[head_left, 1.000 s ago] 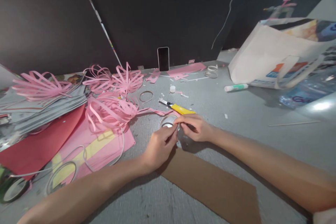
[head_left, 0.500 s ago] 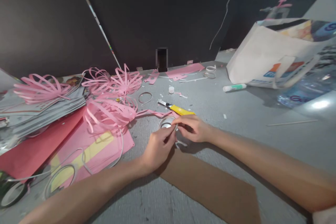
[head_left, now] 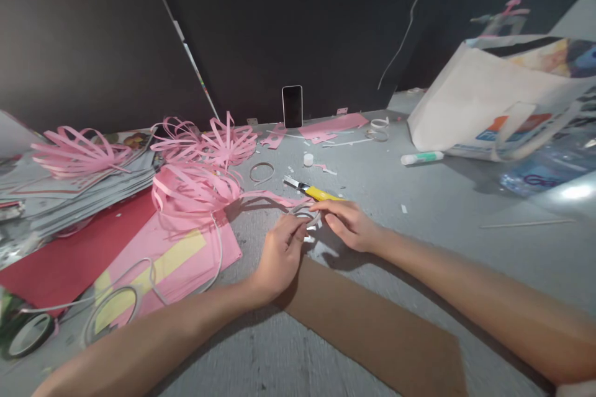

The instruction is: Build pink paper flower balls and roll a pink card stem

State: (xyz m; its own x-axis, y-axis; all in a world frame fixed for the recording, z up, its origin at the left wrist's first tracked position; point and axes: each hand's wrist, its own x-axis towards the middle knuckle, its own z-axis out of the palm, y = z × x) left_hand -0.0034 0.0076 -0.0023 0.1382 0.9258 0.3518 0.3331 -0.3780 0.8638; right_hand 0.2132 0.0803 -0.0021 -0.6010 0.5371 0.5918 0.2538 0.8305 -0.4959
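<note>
My left hand point(head_left: 280, 254) and my right hand point(head_left: 348, 224) meet at the middle of the grey table point(head_left: 419, 248). Both pinch a small roll of clear tape point(head_left: 308, 218), with a white strip curling from it between the fingertips. A yellow utility knife point(head_left: 311, 190) lies just behind the hands. A brown cardboard piece point(head_left: 372, 329) lies under my wrists, toward the near edge.
Pink cut-paper flowers point(head_left: 200, 183) and pink and red sheets point(head_left: 139, 248) cover the left side, beside a stack of grey papers point(head_left: 69, 186). A phone point(head_left: 292, 107) leans on the dark back wall. A glue stick point(head_left: 421, 158), white bag point(head_left: 493, 105) and water bottle point(head_left: 549, 170) sit right.
The hands have shifted slightly and the tape roll is tilted up off the table between the fingers. A white strip now shows pulled out from it.
</note>
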